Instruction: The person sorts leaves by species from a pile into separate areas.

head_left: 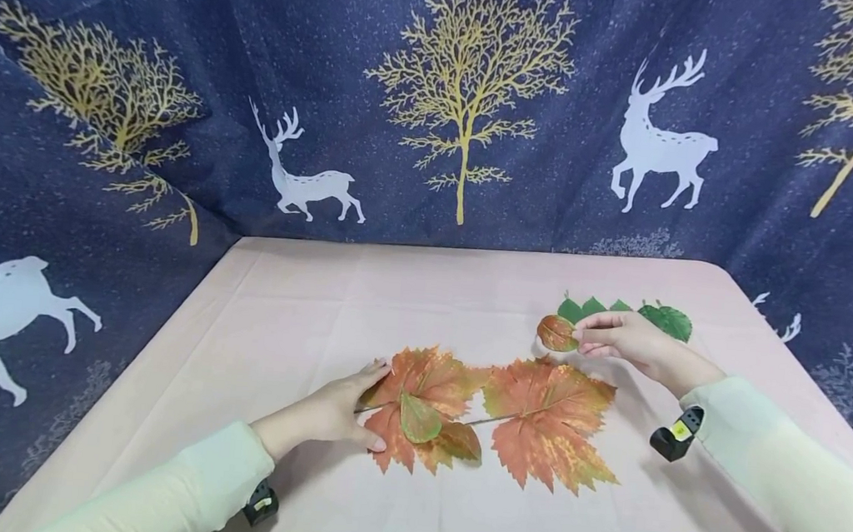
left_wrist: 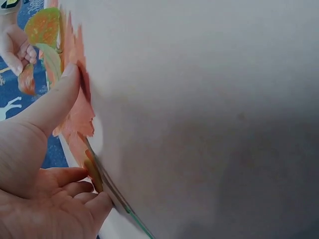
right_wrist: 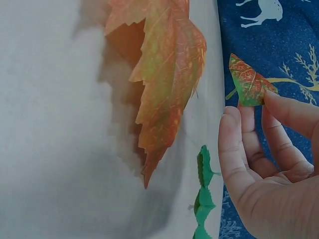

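Between thumb and fingertips, my right hand (head_left: 634, 342) pinches a small red and green leaf (head_left: 557, 332), raised over the far right of the table; the right wrist view shows this leaf (right_wrist: 250, 82) too. My left hand (head_left: 332, 409) rests spread at the left edge of a large orange maple-like leaf (head_left: 436, 377), its thumb (left_wrist: 67, 87) lying on the leaf. On that large leaf lie a small green leaf (head_left: 420, 418) and a small brownish-orange leaf (head_left: 461, 442). A second large orange leaf (head_left: 547, 401) lies to its right, stem pointing left.
Behind the right hand, several green leaves (head_left: 668, 322) lie in a row, partly hidden by it. The table (head_left: 303, 306) has a pale pink cover. A dark blue cloth (head_left: 522, 198) with deer and trees hangs along its back and sides.
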`<state>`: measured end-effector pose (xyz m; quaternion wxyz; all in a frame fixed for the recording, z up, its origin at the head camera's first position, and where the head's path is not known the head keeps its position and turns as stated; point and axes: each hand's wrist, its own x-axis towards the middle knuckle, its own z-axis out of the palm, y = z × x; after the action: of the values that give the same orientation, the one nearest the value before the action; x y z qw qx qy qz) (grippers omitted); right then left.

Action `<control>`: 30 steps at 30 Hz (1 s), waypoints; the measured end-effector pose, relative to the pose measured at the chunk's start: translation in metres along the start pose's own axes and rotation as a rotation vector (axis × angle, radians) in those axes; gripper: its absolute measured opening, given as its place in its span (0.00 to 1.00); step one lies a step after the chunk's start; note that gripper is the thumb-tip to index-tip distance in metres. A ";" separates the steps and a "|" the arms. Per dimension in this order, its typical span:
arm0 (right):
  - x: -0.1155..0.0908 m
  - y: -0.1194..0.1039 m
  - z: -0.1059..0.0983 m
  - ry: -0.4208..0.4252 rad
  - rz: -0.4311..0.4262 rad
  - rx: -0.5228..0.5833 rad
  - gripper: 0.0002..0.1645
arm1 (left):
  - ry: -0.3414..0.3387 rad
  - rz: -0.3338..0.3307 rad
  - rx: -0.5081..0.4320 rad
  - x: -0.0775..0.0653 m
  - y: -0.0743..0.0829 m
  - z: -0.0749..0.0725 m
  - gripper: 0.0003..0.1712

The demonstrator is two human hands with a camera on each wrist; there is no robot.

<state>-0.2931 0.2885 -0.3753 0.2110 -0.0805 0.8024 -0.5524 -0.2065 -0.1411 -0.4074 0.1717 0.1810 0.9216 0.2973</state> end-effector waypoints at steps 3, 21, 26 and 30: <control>0.001 0.002 0.000 0.000 0.005 0.000 0.13 | 0.004 -0.017 -0.039 0.001 -0.001 -0.002 0.64; 0.001 0.010 -0.002 0.007 0.012 0.048 0.11 | 0.017 -0.070 -0.119 0.000 0.003 -0.008 0.62; 0.000 0.005 -0.006 0.022 0.010 0.023 0.13 | 0.034 -0.078 -0.117 -0.001 0.007 -0.006 0.61; -0.002 0.000 -0.010 0.042 0.002 0.041 0.12 | 0.036 -0.066 -0.108 -0.001 0.007 -0.005 0.59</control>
<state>-0.2961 0.2980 -0.3719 0.1961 -0.0639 0.7952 -0.5702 -0.2058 -0.1383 -0.3990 0.1744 0.1354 0.9127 0.3438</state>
